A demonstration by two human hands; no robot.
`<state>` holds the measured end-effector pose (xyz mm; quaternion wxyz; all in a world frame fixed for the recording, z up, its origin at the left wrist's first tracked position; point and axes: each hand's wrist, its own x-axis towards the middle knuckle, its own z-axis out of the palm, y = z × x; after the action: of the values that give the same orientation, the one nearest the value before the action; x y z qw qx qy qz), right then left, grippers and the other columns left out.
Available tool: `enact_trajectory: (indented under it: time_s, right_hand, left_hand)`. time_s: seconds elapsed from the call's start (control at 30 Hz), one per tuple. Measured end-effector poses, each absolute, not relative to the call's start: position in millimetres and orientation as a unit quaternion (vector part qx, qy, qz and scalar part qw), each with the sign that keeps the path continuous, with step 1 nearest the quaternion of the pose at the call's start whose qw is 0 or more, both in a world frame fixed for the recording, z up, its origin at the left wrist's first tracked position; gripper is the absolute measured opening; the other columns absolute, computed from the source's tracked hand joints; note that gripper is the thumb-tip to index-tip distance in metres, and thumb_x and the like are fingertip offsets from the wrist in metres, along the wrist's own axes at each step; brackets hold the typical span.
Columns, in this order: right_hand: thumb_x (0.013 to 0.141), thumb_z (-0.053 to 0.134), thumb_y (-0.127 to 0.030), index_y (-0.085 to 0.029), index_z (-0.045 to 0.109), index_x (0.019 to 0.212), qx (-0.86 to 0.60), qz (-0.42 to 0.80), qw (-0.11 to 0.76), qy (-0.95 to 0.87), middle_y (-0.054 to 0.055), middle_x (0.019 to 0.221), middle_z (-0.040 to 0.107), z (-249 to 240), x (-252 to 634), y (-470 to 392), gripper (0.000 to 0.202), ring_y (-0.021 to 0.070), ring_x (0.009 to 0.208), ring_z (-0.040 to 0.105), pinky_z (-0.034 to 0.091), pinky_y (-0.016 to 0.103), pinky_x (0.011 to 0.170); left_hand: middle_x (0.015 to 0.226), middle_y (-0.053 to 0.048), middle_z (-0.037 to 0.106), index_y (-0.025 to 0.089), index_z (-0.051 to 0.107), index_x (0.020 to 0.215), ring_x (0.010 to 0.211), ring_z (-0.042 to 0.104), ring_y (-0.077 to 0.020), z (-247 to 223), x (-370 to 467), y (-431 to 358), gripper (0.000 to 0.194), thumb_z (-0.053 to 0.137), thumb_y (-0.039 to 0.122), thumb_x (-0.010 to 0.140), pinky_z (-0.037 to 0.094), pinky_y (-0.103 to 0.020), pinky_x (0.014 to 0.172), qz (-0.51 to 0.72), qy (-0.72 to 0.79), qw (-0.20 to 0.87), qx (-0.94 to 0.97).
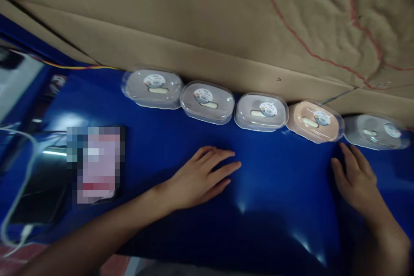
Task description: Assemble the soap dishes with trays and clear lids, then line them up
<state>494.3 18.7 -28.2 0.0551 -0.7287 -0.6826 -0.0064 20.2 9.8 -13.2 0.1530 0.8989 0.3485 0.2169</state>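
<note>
Along the back of the blue surface stands a row of several clear-lidded oval boxes, each with a round label. From the left come a grey box (136, 84), a second grey box (190, 103), a third grey box (246, 104), a peach box (299, 112) and a darker grey box (355, 127). My left hand (203, 174) rests open on the surface, fingers spread, in front of the middle boxes and apart from them. Open too, my right hand (355, 177) has its fingertips close to the gap between the peach and darker grey boxes; whether they touch is unclear.
A blurred-out phone (101, 164) lies at the left, beside a dark phone-like device (39, 185) with a white cable (24, 181). Brown paper (181, 17) with red string rises behind the boxes. The blue table surface (274, 224) reflects light.
</note>
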Motion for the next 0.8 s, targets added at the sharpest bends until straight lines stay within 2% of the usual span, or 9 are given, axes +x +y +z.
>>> enact_trajectory:
  time_s: [0.1,0.17,0.33,0.43,0.5,0.6,0.7,0.73,0.8]
  right_hand:
    - [0.109,0.026,-0.066,-0.014,0.047,0.164,-0.723,-0.015,0.040,-0.689,0.027,0.168,0.044,-36.8,478.7,6.3,0.078,0.0505,0.155,0.043,0.041,0.073,0.121]
    - [0.111,0.023,-0.062,-0.012,0.045,0.165,-0.697,-0.021,0.039,-0.715,0.028,0.167,0.045,-41.7,463.5,-2.0,0.076,0.0526,0.154,0.044,0.045,0.074,0.117]
    - [0.112,0.029,-0.049,-0.016,0.039,0.166,-0.620,-0.056,0.070,-0.779,0.025,0.165,0.049,-50.7,434.7,-14.2,0.064,0.0484,0.152,0.048,0.052,0.068,0.111]
    - [0.112,0.030,-0.047,-0.017,0.039,0.166,-0.608,-0.077,0.098,-0.784,0.025,0.163,0.050,-56.4,431.1,-14.8,0.063,0.0474,0.151,0.049,0.052,0.067,0.111]
    - [0.111,0.030,-0.048,-0.017,0.041,0.165,-0.607,-0.081,0.112,-0.783,0.024,0.163,0.051,-60.8,430.8,-14.6,0.063,0.0473,0.151,0.050,0.051,0.067,0.112]
    - [0.111,0.028,-0.050,-0.017,0.045,0.164,-0.604,-0.079,0.122,-0.784,0.024,0.162,0.053,-68.1,430.3,-15.2,0.065,0.0466,0.150,0.051,0.051,0.067,0.113]
    - [0.111,0.027,-0.053,-0.019,0.048,0.164,-0.591,-0.081,0.127,-0.792,0.023,0.162,0.054,-75.8,430.5,-16.2,0.066,0.0456,0.149,0.052,0.052,0.066,0.112]
    - [0.111,0.027,-0.054,-0.019,0.048,0.164,-0.587,-0.083,0.130,-0.795,0.023,0.161,0.054,-78.0,430.7,-16.1,0.066,0.0453,0.149,0.053,0.053,0.065,0.112]
    - [0.111,0.027,-0.055,-0.020,0.050,0.163,-0.583,-0.086,0.135,-0.797,0.023,0.161,0.055,-81.3,430.9,-15.2,0.067,0.0449,0.148,0.054,0.054,0.064,0.111]
  left_hand:
    - [0.142,-0.014,0.065,0.021,0.055,0.145,0.130,0.064,-0.0272,-9.8,10.2,21.4,0.038,0.061,0.021,0.107,0.052,-0.045,0.110,0.256,0.413,0.106,0.867]
    - [0.143,-0.015,0.063,0.022,0.053,0.146,0.131,0.062,-0.0278,-8.6,3.9,28.1,0.041,0.062,0.020,0.106,0.052,-0.045,0.110,0.277,0.469,0.069,0.836]
    - [0.148,-0.017,0.060,0.021,0.043,0.156,0.139,0.059,-0.0309,-4.5,-14.5,43.7,0.051,0.056,0.019,0.107,0.048,-0.048,0.114,0.300,0.554,-0.036,0.775]
    - [0.152,-0.020,0.060,0.019,0.036,0.162,0.141,0.058,-0.0354,6.3,-33.0,54.8,0.058,0.053,0.021,0.107,0.046,-0.052,0.114,0.265,0.595,-0.123,0.749]
    - [0.156,-0.022,0.057,0.018,0.037,0.161,0.143,0.056,-0.0375,15.7,-49.2,65.2,0.058,0.050,0.021,0.105,0.044,-0.055,0.115,0.223,0.624,-0.149,0.734]
    - [0.165,-0.022,0.048,0.015,0.046,0.152,0.153,0.046,-0.0414,25.7,-76.5,86.3,0.058,0.052,0.020,0.094,0.036,-0.063,0.121,0.134,0.642,-0.121,0.745]
    - [0.175,-0.021,0.033,0.017,0.053,0.141,0.165,0.024,-0.0427,27.1,-100.3,105.7,0.059,0.059,0.022,0.083,0.026,-0.065,0.129,0.055,0.651,-0.056,0.755]
    - [0.173,-0.020,0.036,0.018,0.053,0.140,0.164,0.026,-0.0423,26.4,-105.6,109.6,0.061,0.061,0.023,0.080,0.027,-0.065,0.129,0.046,0.653,-0.047,0.755]
    - [0.165,-0.019,0.047,0.020,0.052,0.140,0.157,0.040,-0.0408,24.8,-110.6,112.2,0.061,0.064,0.027,0.080,0.035,-0.061,0.125,0.038,0.658,-0.035,0.751]
